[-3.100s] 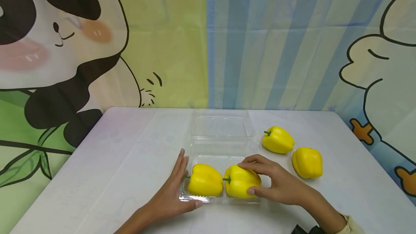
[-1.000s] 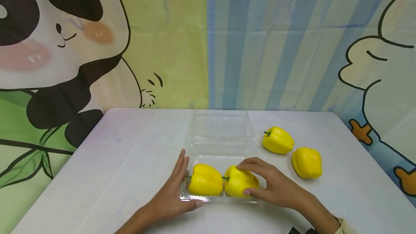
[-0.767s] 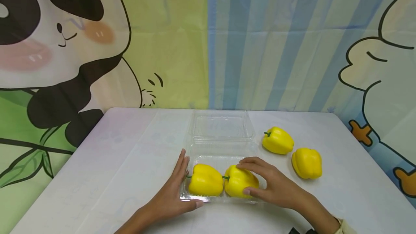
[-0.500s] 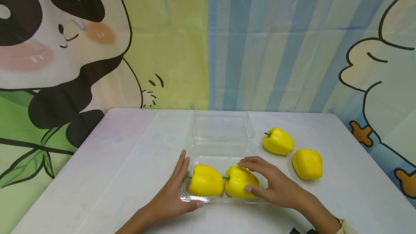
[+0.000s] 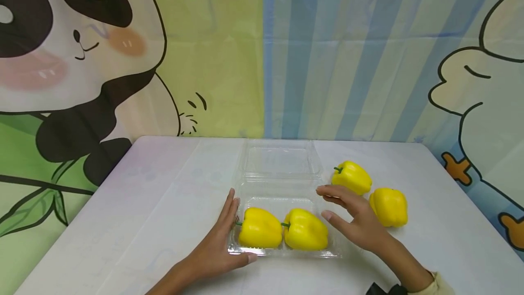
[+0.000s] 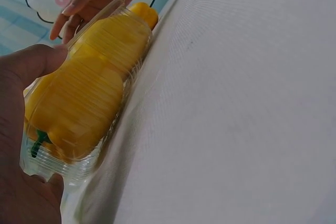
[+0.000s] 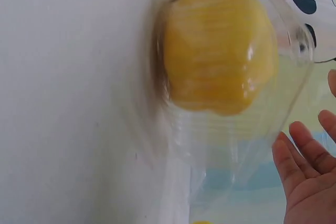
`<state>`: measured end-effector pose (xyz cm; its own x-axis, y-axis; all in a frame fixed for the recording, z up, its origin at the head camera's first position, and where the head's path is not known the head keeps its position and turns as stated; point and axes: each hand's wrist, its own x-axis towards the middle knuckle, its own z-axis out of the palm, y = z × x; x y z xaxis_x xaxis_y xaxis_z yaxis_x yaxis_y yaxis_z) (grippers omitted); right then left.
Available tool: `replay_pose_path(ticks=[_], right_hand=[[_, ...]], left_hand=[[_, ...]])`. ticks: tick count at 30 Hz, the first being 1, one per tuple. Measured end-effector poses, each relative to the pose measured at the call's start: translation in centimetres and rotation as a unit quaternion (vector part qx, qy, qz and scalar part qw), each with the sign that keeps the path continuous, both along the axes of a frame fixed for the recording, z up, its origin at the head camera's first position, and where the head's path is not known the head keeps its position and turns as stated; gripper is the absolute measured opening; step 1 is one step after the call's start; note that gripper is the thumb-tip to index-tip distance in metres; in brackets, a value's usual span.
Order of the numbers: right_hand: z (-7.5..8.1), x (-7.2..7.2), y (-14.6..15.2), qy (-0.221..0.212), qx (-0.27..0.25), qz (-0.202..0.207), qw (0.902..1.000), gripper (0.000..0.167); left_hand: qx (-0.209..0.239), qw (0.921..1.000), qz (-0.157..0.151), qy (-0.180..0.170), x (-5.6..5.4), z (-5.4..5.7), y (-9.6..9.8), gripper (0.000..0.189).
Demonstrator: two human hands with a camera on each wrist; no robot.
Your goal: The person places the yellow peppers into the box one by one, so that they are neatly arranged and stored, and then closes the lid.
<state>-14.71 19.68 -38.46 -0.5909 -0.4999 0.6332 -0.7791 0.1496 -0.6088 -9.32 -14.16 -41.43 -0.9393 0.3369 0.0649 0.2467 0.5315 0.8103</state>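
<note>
A clear plastic clamshell container (image 5: 266,253) stands on the table with its lid (image 5: 280,158) folded back. Two yellow bell peppers lie side by side in its front part, a left pepper (image 5: 260,229) and a right pepper (image 5: 307,231), stems pointing left. My left hand (image 5: 217,240) rests against the container's left front corner, fingers straight along the side and thumb at the front rim. In the left wrist view its thumb (image 6: 44,61) touches the rim. My right hand (image 5: 358,220) is off the right pepper, above the container's right side, fingers loosely bent with nothing between them.
Two more yellow bell peppers lie on the white table (image 5: 143,231) to the right of the container: a far pepper (image 5: 352,176), partly behind my right hand, and a nearer pepper (image 5: 389,207). A cartoon-printed curtain (image 5: 221,53) hangs behind the table.
My right hand has let go of the right pepper in the container and moved up and to the right. The left hand and the peppers stay in place.
</note>
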Motion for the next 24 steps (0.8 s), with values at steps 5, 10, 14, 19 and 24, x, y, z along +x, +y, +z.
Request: replay_pose_path(ticks=[5, 10, 14, 19, 24], right_hand=[[0.0, -0.7, 0.8, 0.026, 0.003, -0.059, 0.9979, 0.063], [0.2, -1.0, 1.4, 0.031, 0.042, -0.153, 0.9868, 0.070], [0.3, -1.5, 1.9, 0.010, 0.051, -0.196, 0.9792, 0.074], [0.0, -2.3, 2.9, -0.046, 0.058, -0.237, 0.9687, 0.078], [-0.7, -2.9, 3.9, -0.078, 0.062, -0.247, 0.9640, 0.086]], left_hand=[[0.002, 1.0000, 0.003, 0.008, 0.0, 0.0, -0.1, 0.122], [-0.002, 0.9999, 0.004, 0.015, 0.1, -0.1, -0.1, 0.121], [-0.005, 0.9999, 0.004, 0.011, 0.1, -0.1, -0.2, 0.121], [-0.004, 1.0000, 0.003, 0.007, 0.2, -0.1, -0.2, 0.120], [-0.016, 0.9998, -0.003, 0.010, 0.2, -0.1, -0.2, 0.120]])
